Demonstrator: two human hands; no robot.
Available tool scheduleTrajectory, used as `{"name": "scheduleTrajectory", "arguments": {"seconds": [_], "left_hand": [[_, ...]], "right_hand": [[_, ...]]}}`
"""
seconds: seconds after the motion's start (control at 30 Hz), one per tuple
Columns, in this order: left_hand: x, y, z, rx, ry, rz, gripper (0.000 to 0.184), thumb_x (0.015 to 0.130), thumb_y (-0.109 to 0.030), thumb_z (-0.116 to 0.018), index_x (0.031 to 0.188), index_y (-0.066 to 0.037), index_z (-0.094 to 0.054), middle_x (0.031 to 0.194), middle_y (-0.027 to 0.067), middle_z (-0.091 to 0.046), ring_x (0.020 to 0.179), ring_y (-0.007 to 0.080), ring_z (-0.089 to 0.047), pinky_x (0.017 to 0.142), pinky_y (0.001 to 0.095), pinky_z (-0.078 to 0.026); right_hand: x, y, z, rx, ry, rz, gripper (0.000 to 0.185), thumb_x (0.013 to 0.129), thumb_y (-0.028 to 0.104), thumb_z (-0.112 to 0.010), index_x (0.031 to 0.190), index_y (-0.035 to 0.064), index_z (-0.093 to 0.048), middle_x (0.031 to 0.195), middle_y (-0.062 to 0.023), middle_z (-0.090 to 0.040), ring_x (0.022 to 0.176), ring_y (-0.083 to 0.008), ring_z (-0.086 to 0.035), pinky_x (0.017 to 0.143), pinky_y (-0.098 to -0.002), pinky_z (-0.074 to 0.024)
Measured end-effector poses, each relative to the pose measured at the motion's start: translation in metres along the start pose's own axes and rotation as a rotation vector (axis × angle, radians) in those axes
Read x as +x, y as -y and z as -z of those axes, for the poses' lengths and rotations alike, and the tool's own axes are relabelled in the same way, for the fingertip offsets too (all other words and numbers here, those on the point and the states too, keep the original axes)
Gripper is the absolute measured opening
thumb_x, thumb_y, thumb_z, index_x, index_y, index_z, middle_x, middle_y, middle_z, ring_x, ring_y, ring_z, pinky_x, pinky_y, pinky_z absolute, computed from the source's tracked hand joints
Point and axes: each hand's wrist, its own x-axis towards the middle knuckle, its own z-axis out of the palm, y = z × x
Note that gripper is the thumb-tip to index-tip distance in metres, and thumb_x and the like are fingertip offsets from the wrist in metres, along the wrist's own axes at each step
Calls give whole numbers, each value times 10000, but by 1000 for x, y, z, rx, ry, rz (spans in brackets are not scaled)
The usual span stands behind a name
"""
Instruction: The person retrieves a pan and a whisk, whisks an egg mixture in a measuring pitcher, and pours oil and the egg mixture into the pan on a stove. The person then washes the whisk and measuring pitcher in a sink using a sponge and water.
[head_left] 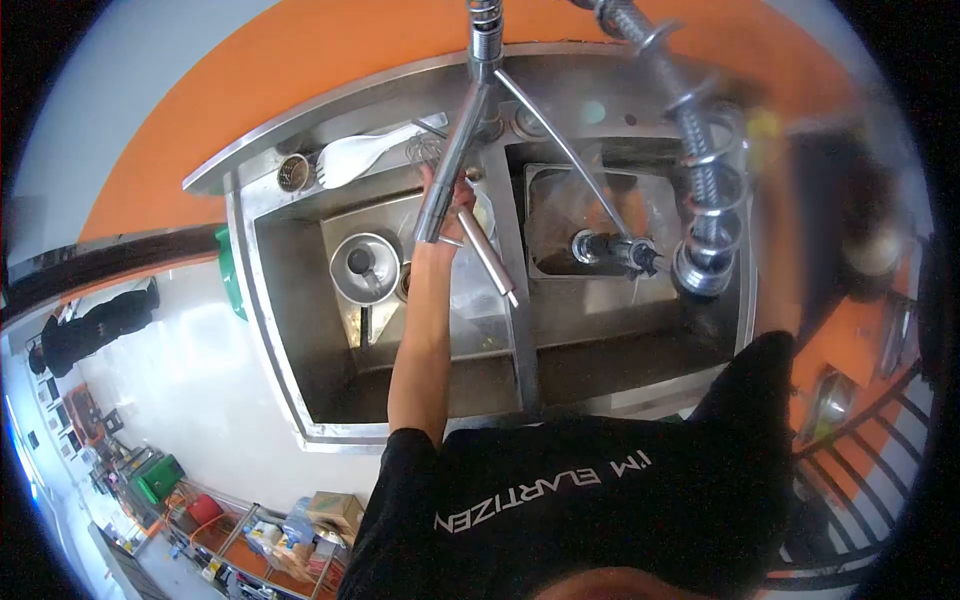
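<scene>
My left hand (462,196) is closed around a whisk (484,252), over the divider side of the left basin. The whisk's wire loops point to the back and its metal handle points toward me; a faucet pipe partly covers the hand. My right arm reaches to the back right past the right basin, and my right hand (768,165) is smeared by motion, its fingers unclear. Near it are a yellow-green blur and a dark blurred shape. In the left basin sits a round metal bowl (345,285) with a dark-topped item inside.
A hanging spring hose (700,170) and a metal faucet (475,70) cross above the sink. A metal pan (542,180) stands in the right basin (620,370). On the back ledge lie a white slotted spatula (350,160) and a small cup (294,174).
</scene>
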Motion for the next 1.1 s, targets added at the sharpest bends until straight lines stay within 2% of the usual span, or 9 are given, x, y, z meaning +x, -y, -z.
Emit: {"name": "scheduleTrajectory", "arguments": {"seconds": [0.2,0.27,0.4,0.5,0.53,0.7,0.9,1.0,1.1], "left_hand": [[-22,14,-14,166,-13,-84,272,959,-204,-577,1189,-58,-573,1003,70,-570,739,122,-529,665,261,-480],[-36,16,-1,237,-83,49,394,992,-441,-509,1132,-77,-564,822,37,-551,616,102,-455,558,243,-411],[-92,7,-2,435,-172,242,709,903,-745,-331,1008,-78,-546,628,6,-451,528,93,-397,469,231,-328],[-132,10,13,528,-251,261,827,861,-851,-247,942,-79,-534,619,14,-437,535,90,-412,456,222,-299],[-145,8,20,558,-272,273,832,860,-853,-242,939,-77,-531,638,16,-443,543,90,-418,456,219,-291],[-190,0,41,516,-394,215,626,989,-649,-341,1253,-104,-502,946,35,-606,728,147,-611,601,267,-508],[-216,-36,39,654,-302,-64,559,1054,-525,-267,1229,-48,-501,1130,85,-574,1053,187,-576,867,350,-502],[-227,-33,45,1068,-270,-241,569,1052,-535,-266,1205,-42,-506,1069,86,-583,992,194,-585,847,361,-502],[-244,-37,44,1103,-411,71,607,1023,-609,-249,1081,-62,-506,798,54,-529,669,167,-526,592,324,-446]], "right_hand": [[-151,115,18,793,81,-171,390,978,255,-450,1251,-12,-525,1017,-154,-665,835,-282,-667,743,-408,-553],[-220,112,24,685,86,-39,397,960,241,-480,1264,-11,-523,1093,-174,-648,945,-303,-656,833,-430,-554],[-399,77,-1,1069,189,-502,508,890,210,-563,1318,-53,-486,1265,-199,-585,1134,-320,-599,1009,-431,-478],[-526,51,-66,630,698,-625,510,867,177,-532,1318,-60,-504,1279,-192,-587,1171,-303,-587,1037,-396,-446],[-562,67,-100,478,729,-556,464,846,154,-569,1282,-3,-559,1169,-102,-640,1088,-231,-611,982,-376,-469],[-613,229,-263,338,667,247,584,810,-69,-529,1382,17,-442,1349,-182,-489,1267,-302,-485,1077,-386,-379],[-666,249,-334,41,508,552,423,949,342,-549,1287,88,-529,1297,-207,-489,1214,-396,-474,1035,-494,-361],[-680,225,-368,134,429,136,490,954,403,-558,1321,89,-475,1305,-221,-470,1239,-386,-450,1032,-487,-361],[-624,246,-402,72,191,188,553,910,464,-630,1259,58,-494,1241,-248,-529,1142,-434,-544,928,-469,-451]]}}
